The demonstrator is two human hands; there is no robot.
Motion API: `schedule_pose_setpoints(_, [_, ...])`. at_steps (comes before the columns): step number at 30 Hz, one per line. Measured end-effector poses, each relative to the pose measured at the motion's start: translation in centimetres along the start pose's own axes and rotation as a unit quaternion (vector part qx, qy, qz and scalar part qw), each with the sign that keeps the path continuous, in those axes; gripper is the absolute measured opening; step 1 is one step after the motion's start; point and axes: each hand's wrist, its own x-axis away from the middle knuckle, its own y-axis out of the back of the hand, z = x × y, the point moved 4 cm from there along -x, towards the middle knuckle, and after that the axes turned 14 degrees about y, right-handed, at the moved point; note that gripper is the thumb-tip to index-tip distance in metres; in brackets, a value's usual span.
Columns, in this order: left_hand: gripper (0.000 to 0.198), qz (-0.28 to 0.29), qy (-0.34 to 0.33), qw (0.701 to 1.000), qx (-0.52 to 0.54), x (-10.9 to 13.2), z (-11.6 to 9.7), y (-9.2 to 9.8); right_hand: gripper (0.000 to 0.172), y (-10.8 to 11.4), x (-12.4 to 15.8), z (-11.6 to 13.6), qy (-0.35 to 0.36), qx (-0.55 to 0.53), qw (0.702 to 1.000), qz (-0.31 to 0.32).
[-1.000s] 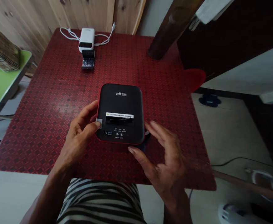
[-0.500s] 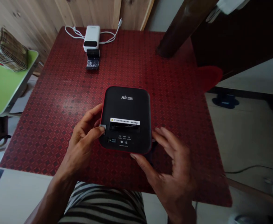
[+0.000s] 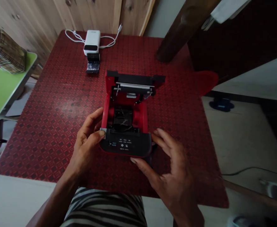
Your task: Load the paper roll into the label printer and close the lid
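A black and red label printer (image 3: 126,146) rests on the table in front of me, its lid (image 3: 136,78) raised and tilted back on the far side. Inside the red bay lies a shiny black thing (image 3: 123,118), perhaps a roll of film. My left hand (image 3: 87,142) is closed round the printer's left side, with the thumb pressing a grey latch (image 3: 103,130). At the front right corner my right hand (image 3: 169,164) holds the printer, fingers along its right side and thumb at its front edge.
A white power bank-like device (image 3: 92,41) with a white cable (image 3: 111,42) stands at the back left, a dark strip (image 3: 93,64) before it. A dark post (image 3: 169,47) rises at the back right. A green table (image 3: 6,91) bears a plaid bag (image 3: 8,52).
The printer's lid has swung up and back, showing the red inside. Both hands have stayed in about the same places on the printer. The view has shifted slightly.
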Motion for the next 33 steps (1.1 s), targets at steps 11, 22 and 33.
schedule_pose_setpoints(11, [0.056,0.014,-0.043,0.998,-0.034,0.0,0.3,0.3,0.028,-1.5,-11.2,1.4,0.205,0.068,0.968,0.125])
schedule_pose_setpoints(22, [0.053,0.03,-0.061,0.997,-0.025,-0.3,0.2,0.1,0.036,-6.4,-14.9,2.5,0.1,0.191,0.889,0.405])
schedule_pose_setpoints(33, [0.058,0.033,-0.045,0.998,-0.031,-0.1,0.3,0.0,0.034,-5.6,-15.7,3.1,0.054,0.221,0.888,0.401])
